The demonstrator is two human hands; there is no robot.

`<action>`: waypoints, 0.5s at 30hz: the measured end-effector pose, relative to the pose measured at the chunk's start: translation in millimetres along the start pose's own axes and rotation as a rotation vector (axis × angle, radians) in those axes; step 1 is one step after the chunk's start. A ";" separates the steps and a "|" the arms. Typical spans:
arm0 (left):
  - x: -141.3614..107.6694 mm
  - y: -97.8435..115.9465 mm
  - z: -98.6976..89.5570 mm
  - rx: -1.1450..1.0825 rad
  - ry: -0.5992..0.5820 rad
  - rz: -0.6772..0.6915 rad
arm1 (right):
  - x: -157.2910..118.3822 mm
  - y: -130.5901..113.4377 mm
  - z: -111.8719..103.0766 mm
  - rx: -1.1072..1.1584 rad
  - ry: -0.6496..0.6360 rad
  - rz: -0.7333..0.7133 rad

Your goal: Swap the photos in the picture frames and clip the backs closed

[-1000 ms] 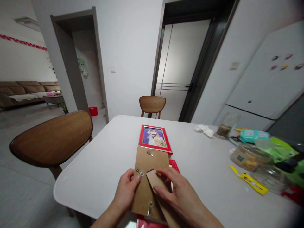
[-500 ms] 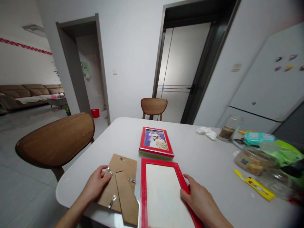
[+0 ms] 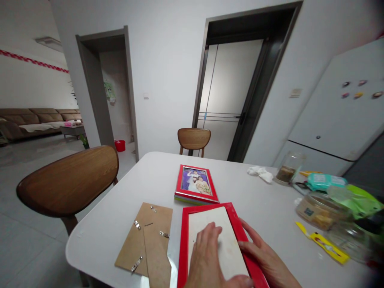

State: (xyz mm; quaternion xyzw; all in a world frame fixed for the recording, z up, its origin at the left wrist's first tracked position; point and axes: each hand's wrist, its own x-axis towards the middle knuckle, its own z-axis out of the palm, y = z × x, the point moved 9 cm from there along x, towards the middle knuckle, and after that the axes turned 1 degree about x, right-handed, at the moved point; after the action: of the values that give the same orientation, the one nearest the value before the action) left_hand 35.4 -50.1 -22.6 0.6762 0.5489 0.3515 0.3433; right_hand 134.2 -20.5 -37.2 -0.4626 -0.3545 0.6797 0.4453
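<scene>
The right hand (image 3: 265, 254) is gripping the red rectangular frame (image 3: 184, 244) at right, apparently steadying it. The left hand (image 3: 207, 256), fingers loosely extended, is overlying the flat white sheet (image 3: 230, 250) inside.

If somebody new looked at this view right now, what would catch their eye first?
Probably the bright red frame at the near edge of the table, with the left hand spread over its white panel and the right hand at its right side. Next, the red-bordered photo just beyond it, and the brown backing board with metal clips lying to its left.
</scene>
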 end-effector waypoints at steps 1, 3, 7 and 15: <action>4.9 6.2 6.9 0.000 0.002 -0.013 | -1.0 -1.9 2.2 0.002 0.004 -0.012; 12.5 17.3 11.7 0.005 0.013 -0.017 | -1.5 -4.1 2.6 0.011 0.021 -0.027; 16.2 26.9 -13.9 -0.054 0.088 0.014 | 1.3 -5.2 -6.2 -0.046 0.023 -0.041; 0.2 -16.0 -43.2 -0.272 0.028 -0.177 | 11.5 10.6 -30.3 -0.034 0.101 0.022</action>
State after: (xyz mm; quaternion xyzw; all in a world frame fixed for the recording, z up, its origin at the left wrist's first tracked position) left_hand -9.5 -43.9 -13.9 0.5674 0.5585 0.4002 0.4537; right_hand 157.9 -11.3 -60.0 -0.5077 -0.3379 0.6544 0.4471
